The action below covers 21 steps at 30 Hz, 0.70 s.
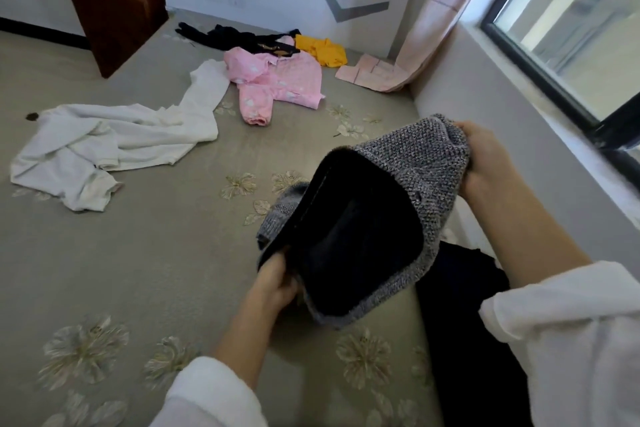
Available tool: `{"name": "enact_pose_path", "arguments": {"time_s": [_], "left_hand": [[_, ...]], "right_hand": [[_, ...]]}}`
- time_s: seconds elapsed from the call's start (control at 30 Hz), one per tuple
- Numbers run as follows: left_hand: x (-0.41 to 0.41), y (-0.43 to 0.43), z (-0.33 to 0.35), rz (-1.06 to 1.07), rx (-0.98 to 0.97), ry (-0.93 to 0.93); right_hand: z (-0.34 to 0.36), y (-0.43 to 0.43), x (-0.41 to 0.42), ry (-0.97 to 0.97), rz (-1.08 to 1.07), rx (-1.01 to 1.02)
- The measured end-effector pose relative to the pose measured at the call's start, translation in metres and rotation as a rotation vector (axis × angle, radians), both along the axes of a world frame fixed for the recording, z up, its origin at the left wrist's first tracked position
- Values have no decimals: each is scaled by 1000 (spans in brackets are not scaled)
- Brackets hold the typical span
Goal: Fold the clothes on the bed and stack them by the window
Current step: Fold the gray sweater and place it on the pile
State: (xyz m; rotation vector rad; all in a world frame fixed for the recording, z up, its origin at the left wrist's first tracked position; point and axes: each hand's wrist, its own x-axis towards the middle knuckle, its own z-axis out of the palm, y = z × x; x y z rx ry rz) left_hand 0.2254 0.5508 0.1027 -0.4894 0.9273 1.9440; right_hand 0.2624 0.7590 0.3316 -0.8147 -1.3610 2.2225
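Observation:
A grey knitted garment with a dark lining (412,177) is lifted over the bed (156,253), partly folded. My left hand (275,282) grips its near lower edge. My right hand (485,158) grips its far upper corner, close to the window wall. Farther off on the bed lie a crumpled white garment (114,139), a pink patterned garment (277,80), a black garment (239,38) and a yellow one (322,50).
A dark cloth (464,305) lies by my right forearm along the sill wall. The window (568,31) and its sill (554,135) run down the right. A pink curtain (433,28) hangs onto the bed's far corner. A brown nightstand (114,10) stands far left.

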Motion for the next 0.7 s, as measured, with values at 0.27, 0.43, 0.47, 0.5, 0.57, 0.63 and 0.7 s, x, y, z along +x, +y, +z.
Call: {"name": "enact_pose_path", "arguments": {"time_s": [0.27,0.43,0.47,0.5,0.57,0.63,0.7], "left_hand": [[-112,-76,207,275,398,661],[-96,-79,252,130,549,902],[-89,-73,242,73,491,879],[-81,-66,225,9,388,828],[-62,-56,177,-88,116,661],[-38,-57,116,-173,-80,496],[-11,-66,53,-265,-180,334]], "right_hand": [[11,21,-20,136,-180,-162],[10,13,-23,206,-168,-145],[2,9,-21,109,-117,-98],[-10,4,-19,6,-54,-67],[-47,-3,-9,-196,-13,-102],[-91,-10,10,-366,-29,-203],[-135,-12,34,-520,-45,-277]]}}
